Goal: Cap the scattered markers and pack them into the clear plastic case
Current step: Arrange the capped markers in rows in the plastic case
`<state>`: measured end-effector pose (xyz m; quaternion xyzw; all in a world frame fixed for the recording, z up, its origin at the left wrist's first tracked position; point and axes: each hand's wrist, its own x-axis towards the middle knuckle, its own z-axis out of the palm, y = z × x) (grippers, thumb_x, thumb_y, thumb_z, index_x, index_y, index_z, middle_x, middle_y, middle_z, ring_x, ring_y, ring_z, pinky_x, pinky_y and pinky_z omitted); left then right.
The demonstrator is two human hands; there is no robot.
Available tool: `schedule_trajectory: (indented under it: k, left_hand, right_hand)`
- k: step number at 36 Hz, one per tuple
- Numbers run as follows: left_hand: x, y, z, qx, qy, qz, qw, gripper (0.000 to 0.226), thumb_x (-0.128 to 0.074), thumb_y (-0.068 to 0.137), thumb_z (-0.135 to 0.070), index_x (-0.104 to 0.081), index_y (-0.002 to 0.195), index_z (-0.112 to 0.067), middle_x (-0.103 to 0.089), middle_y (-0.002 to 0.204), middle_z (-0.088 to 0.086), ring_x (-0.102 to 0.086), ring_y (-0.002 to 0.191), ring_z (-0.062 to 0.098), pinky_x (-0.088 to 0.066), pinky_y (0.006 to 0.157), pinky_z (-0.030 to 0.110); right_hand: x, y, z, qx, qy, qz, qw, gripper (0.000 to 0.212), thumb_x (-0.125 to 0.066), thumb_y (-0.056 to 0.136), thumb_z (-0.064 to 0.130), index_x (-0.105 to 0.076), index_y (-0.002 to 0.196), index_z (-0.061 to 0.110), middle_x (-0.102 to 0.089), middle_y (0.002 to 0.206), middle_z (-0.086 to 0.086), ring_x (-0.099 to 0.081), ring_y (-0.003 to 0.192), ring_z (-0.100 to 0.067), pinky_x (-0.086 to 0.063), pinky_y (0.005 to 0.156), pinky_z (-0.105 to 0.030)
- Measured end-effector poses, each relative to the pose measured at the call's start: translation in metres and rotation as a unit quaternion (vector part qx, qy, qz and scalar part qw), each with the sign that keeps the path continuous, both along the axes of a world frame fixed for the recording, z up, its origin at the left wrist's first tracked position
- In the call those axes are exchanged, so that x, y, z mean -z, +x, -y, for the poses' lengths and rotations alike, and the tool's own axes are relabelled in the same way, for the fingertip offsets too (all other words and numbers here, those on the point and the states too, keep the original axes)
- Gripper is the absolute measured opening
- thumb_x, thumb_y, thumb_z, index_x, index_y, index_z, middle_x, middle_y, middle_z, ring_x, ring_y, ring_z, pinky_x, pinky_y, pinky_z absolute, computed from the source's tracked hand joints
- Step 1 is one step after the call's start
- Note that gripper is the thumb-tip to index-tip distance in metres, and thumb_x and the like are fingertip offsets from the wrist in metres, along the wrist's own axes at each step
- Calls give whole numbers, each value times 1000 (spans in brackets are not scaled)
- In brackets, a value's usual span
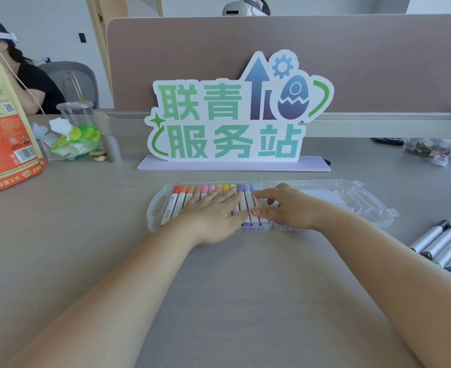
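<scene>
clear case (154,208), markers (178,201) under left hand (213,213) and right hand (288,208)

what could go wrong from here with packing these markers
The row of markers looks full; the right hand nudging the purple end could pop neighbours up, though the flat left hand holds them down.
The loose markers near the right edge of the table may not fit there, or could roll off.
A raised marker may stop the lid closing.
</scene>
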<state>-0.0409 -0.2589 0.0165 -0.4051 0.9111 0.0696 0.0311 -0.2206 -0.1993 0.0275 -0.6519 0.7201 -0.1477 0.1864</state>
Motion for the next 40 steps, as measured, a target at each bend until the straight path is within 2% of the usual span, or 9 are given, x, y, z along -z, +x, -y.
schedule_trajectory:
  k: [10,14,18,25,29,33,36,38,40]
  left_hand:
    - [2,1,0,0,-4,-3,1000,58,-9,97,-56,2,150,-37,13,156,-19,14,144,8,9,118,43]
    - [0,2,-4,6,-21,6,1000,57,-8,98,-53,4,150,-35,14,156,-17,14,145,9,8,118,44]
    - [-2,4,-9,7,-46,14,999,58,-8,98,-52,2,151,-31,11,158,-12,10,146,12,4,118,44]
    - [-10,-18,-61,17,-109,-217,970,50,-37,98,-43,-37,143,-21,-32,152,-7,-29,139,15,-21,113,31]
    - [-11,-49,-102,59,-70,-262,961,40,-50,94,-37,-50,131,-22,-47,139,-7,-41,130,14,-34,104,29]
    - [-9,-92,-129,111,-17,-268,957,35,-52,93,-34,-54,127,-24,-50,133,-7,-44,126,12,-35,104,30]
    - [-6,-127,-146,157,-12,-237,959,42,-47,96,-38,-47,136,-25,-43,143,-9,-37,133,12,-29,108,28]
    - [-4,-150,-155,191,-18,-200,961,48,-41,98,-41,-37,143,-26,-30,153,-10,-26,140,11,-21,112,27]
    - [0,-171,-160,209,-10,-169,963,54,-36,98,-46,-27,148,-28,-18,157,-10,-18,144,11,-15,115,28]
  right_hand:
    - [-1,0,1,4,4,0,1000,66,-50,86,59,-36,144,32,-39,134,-1,-45,104,-15,-35,99,-33]
    - [-2,6,-7,18,-18,8,1000,62,-51,88,54,-39,143,28,-40,132,-4,-48,116,-23,-36,96,-30]
    - [-7,8,-25,27,-74,15,997,58,-58,87,50,-50,136,20,-51,129,-3,-53,111,-18,-37,88,-23]
    - [-24,-22,-103,45,-162,30,985,35,-59,88,44,-62,116,23,-55,115,7,-54,103,-7,-38,88,-20]
    - [-21,-60,-158,72,-171,-13,983,32,-61,87,42,-64,114,27,-55,114,9,-54,101,-5,-41,91,-20]
    - [-17,-106,-211,140,-198,-37,969,25,-61,87,39,-66,110,29,-55,110,12,-54,102,-8,-38,89,-23]
    - [-12,-140,-244,203,-186,-74,958,45,-51,85,55,-60,122,31,-54,125,6,-49,119,-18,-35,98,-29]
    - [-6,-158,-261,243,-118,-90,959,76,-32,72,76,-41,138,39,-37,147,8,-30,137,-19,-25,113,-42]
    - [2,-173,-271,264,-39,-98,959,88,-20,65,83,-19,145,46,-13,157,12,-7,146,-16,-11,118,-44]
